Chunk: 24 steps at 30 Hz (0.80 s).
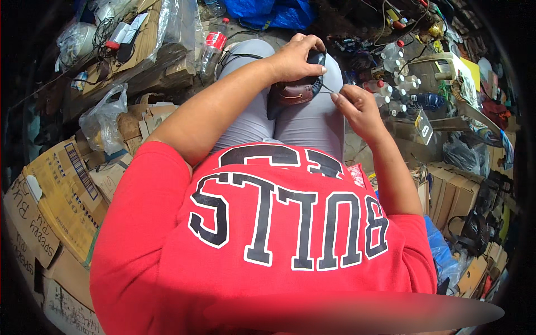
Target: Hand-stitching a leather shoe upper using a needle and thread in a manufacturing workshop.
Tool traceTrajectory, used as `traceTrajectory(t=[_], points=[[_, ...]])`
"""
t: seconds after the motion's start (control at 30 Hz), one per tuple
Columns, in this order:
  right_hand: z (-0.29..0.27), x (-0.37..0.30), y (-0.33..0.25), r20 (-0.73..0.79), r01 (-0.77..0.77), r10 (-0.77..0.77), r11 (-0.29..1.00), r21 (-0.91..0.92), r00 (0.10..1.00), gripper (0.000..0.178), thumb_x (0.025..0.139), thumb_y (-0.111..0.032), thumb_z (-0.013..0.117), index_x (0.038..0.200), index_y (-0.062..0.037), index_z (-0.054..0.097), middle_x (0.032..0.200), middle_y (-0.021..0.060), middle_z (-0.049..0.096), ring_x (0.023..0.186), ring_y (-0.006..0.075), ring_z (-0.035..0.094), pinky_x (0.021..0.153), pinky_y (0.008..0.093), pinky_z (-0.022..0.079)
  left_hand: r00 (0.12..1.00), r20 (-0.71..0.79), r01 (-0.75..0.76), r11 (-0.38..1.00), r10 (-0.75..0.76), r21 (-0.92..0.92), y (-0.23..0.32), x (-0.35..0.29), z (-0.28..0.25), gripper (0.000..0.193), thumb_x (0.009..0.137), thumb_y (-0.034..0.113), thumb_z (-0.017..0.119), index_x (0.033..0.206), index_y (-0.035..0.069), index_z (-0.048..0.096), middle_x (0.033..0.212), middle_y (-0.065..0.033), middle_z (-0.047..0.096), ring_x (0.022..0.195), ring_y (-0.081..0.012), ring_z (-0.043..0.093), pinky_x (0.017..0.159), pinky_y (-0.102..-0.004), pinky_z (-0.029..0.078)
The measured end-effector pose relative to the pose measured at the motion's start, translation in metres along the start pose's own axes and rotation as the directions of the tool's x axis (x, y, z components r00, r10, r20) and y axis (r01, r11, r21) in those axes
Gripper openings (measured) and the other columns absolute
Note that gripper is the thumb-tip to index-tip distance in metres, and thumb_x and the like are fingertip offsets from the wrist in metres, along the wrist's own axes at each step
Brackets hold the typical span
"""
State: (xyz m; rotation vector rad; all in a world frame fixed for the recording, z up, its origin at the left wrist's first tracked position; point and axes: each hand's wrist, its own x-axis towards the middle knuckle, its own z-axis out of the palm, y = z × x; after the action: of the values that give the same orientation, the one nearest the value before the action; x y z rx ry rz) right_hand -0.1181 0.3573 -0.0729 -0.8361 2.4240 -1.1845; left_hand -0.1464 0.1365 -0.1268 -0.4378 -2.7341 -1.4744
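Observation:
A dark shoe (295, 94) with a brown leather upper and a black edge rests across my lap, between my grey-trousered thighs. My left hand (297, 59) is closed over its far end, with the thumb pressed along the black edge. To the right of the shoe, my right hand (359, 110) pinches the end of a thin dark strand (328, 89) between thumb and fingers. The strand runs taut to the shoe's edge; whether it is thread or a slim tool, I cannot tell. A light thread loop shows on the brown leather. My left fingers hide part of the shoe.
A bottle with a red label (214, 46) stands beside my left knee. Several capped plastic bottles (393, 92) cluster right of my right hand. Cardboard boxes (61, 190) are piled at left, and a wooden bench (146, 56) stands far left. A blue tarp (273, 12) lies ahead.

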Motion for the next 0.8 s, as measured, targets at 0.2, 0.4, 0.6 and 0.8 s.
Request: traceTrajectory(t=[0.2,0.4,0.6,0.8], points=[[-0.022,-0.013,-0.009,-0.13,-0.045,0.081,0.964,0.263,0.988,0.02,0.088,-0.012,0.06,0.072,-0.0017,0.053,0.064,-0.0024,0.044,0.061,0.0055,0.04,0.054,0.0229,0.032,0.992,0.12,0.033,0.999,-0.032,-0.002,0.005,0.014,-0.018,0.053,0.069,0.034,0.076,0.11,0.007,0.057,0.109,-0.0164,0.052,0.107,-0.0289,0.05,0.093,-0.0348,0.04],[-0.014,0.004,0.006,-0.093,0.019,-0.019,1.0,0.003,0.996,0.016,0.086,-0.006,0.059,0.1,-0.0063,0.067,0.077,0.003,0.054,0.069,0.0113,0.053,0.062,0.0243,0.042,0.942,0.334,0.091,0.971,-0.013,-0.221,0.005,0.027,-0.033,0.03,0.075,0.024,0.074,0.091,0.008,0.054,0.085,0.0001,0.055,0.083,-0.0101,0.049,0.078,-0.0279,0.042],[-0.01,0.013,0.012,-0.035,-0.02,0.019,1.0,-0.023,0.999,0.023,0.083,-0.004,0.059,0.104,-0.0099,0.068,0.077,0.0043,0.054,0.069,0.0137,0.055,0.063,0.0258,0.044,0.902,0.428,0.045,0.975,0.053,-0.216,0.008,0.028,-0.038,0.022,0.076,0.017,0.071,0.092,0.006,0.062,0.088,-0.001,0.061,0.086,-0.011,0.054,0.082,-0.0273,0.043],[-0.011,0.017,0.009,-0.036,0.02,-0.023,0.998,-0.067,0.999,0.022,0.082,-0.004,0.059,0.101,-0.0099,0.069,0.076,0.0059,0.054,0.067,0.0165,0.056,0.062,0.028,0.045,0.899,0.436,0.058,0.979,0.035,-0.198,0.009,0.028,-0.039,0.018,0.078,0.016,0.069,0.093,0.006,0.067,0.091,-0.0022,0.065,0.09,-0.0119,0.057,0.088,-0.0279,0.043]])
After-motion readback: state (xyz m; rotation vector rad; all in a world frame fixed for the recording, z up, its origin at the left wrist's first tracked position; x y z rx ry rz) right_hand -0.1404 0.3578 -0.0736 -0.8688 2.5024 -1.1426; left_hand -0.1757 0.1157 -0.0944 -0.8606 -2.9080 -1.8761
